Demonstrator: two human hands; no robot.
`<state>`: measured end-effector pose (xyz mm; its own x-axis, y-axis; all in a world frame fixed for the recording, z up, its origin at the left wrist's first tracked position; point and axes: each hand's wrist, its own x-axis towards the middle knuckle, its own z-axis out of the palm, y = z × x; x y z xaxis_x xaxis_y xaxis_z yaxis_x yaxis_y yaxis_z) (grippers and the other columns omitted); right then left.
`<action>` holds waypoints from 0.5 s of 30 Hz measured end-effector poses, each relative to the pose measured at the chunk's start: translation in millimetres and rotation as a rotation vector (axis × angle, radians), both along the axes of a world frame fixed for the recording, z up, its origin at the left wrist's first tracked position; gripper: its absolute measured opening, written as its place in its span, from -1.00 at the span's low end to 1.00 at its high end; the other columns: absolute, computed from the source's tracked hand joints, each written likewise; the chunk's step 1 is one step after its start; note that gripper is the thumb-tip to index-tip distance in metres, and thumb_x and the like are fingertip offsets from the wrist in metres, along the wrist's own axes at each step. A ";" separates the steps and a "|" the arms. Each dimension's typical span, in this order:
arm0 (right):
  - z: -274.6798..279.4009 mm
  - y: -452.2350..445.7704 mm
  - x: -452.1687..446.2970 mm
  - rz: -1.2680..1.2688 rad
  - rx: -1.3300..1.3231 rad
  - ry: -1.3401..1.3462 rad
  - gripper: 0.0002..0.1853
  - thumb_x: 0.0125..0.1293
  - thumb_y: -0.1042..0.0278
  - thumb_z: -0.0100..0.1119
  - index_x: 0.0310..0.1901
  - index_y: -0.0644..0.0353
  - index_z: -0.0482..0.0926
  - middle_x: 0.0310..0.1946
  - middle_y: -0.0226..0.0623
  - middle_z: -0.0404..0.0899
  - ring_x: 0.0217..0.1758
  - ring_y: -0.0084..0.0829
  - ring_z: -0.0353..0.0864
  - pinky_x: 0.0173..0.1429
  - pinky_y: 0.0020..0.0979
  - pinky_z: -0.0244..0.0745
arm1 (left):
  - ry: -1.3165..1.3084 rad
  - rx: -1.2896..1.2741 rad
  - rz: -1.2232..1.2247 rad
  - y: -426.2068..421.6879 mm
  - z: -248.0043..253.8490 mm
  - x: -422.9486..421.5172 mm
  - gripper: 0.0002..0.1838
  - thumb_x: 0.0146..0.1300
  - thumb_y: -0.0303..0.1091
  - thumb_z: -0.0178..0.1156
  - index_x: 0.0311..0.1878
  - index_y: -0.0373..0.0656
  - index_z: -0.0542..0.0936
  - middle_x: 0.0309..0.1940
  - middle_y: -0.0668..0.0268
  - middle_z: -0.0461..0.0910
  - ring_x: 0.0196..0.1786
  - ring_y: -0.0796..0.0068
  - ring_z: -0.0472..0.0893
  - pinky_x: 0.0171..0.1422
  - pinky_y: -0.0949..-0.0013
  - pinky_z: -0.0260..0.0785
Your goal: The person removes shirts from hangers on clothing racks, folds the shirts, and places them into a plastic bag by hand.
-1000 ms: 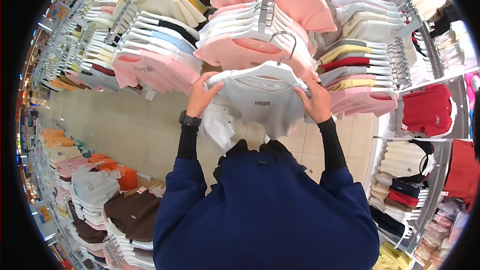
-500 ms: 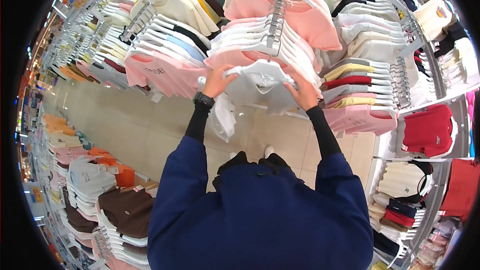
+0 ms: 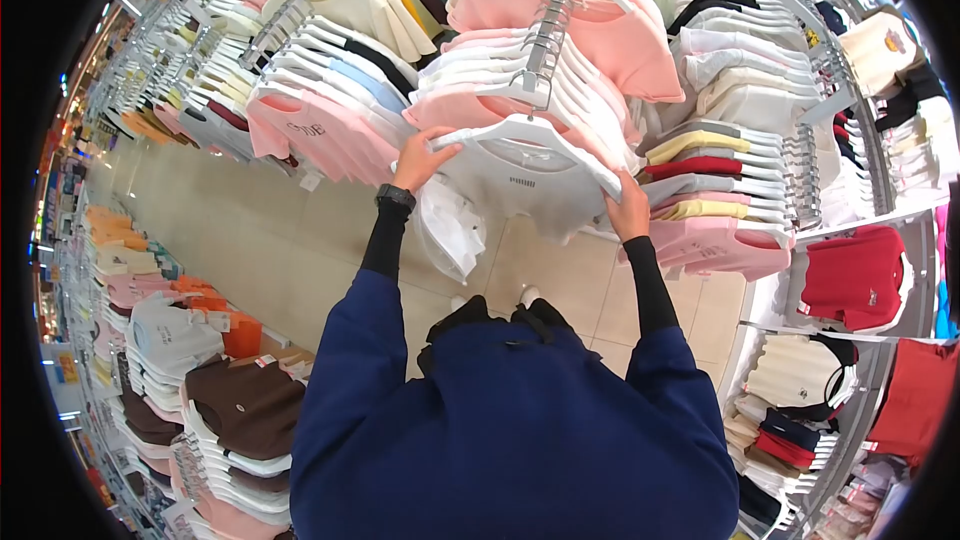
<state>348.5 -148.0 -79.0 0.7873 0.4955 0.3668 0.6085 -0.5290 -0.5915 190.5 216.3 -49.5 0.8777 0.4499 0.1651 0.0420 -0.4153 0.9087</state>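
Above the floor (image 3: 270,230), facing pink shirts (image 3: 450,112) on a metal rail (image 3: 548,25), I hold the grey shirt (image 3: 545,202) up by both shoulders, its printed front toward me. A white bundle (image 3: 455,235), too unclear to name, shows beneath its left side. The white hanger (image 3: 520,128) sits inside the shirt, its hook at the rail's near end; whether it is caught there I cannot tell. My left fingers (image 3: 428,140) grip one shoulder, my right fingers (image 3: 628,190) the other. A black watch (image 3: 397,196) circles my left wrist.

Two hands (image 3: 424,160) (image 3: 629,208), one wristwatch (image 3: 396,197), one held hanger (image 3: 522,127) with one grey shirt (image 3: 555,192)
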 end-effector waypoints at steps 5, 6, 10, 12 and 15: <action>-17.4 -9.0 14.3 -0.004 -0.031 0.017 -0.60 0.18 0.38 0.34 0.04 0.30 0.49 -0.10 0.16 0.59 0.02 0.16 0.55 0.05 -0.09 0.47 | 0.030 -0.061 0.072 1.7 -8.2 -5.9 -0.65 0.18 -0.28 0.40 -0.02 -0.24 0.67 -0.17 0.31 0.69 -0.12 0.55 0.61 0.04 0.44 0.43; -18.4 -10.2 14.5 0.004 -0.031 0.032 -0.58 0.17 0.41 0.33 0.05 0.29 0.48 -0.07 0.14 0.59 0.03 0.14 0.56 0.06 -0.08 0.47 | 0.005 -0.073 0.084 0.6 -6.7 -7.2 -0.65 0.18 -0.28 0.40 -0.01 -0.25 0.66 -0.16 0.31 0.69 -0.12 0.55 0.61 0.04 0.43 0.43; -32.2 -19.5 12.6 0.014 0.006 0.062 -0.57 0.15 0.50 0.29 0.09 0.27 0.46 -0.01 0.08 0.58 0.08 0.08 0.55 0.12 -0.12 0.46 | -0.025 -0.088 0.142 -1.0 -3.6 -16.2 -0.66 0.23 -0.28 0.37 0.01 -0.25 0.66 -0.13 0.33 0.68 -0.05 0.58 0.58 0.11 0.44 0.40; -36.4 -22.2 10.0 -0.056 0.092 0.039 -0.59 0.16 0.53 0.25 0.08 0.29 0.46 0.00 0.05 0.55 0.10 0.04 0.53 0.16 -0.16 0.43 | -0.052 -0.057 0.272 -0.4 -6.6 -22.9 -0.68 0.27 -0.28 0.33 0.01 -0.25 0.66 -0.13 0.35 0.68 -0.03 0.59 0.57 0.13 0.45 0.38; -26.8 -21.1 0.3 -0.248 0.263 -0.008 -0.65 0.18 0.62 0.15 0.03 0.35 0.46 -0.04 -0.04 0.46 0.11 -0.06 0.46 0.21 -0.20 0.36 | -0.178 -0.034 0.564 0.9 -11.0 -35.9 -0.74 0.33 -0.26 0.28 -0.06 -0.24 0.67 -0.21 0.37 0.65 -0.13 0.61 0.55 0.02 0.46 0.37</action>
<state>348.8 -169.1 -105.8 0.8685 0.1778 0.4627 0.4857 -0.4917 -0.7227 154.5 217.2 -60.5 0.4619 0.8463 0.2655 0.0931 -0.3440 0.9343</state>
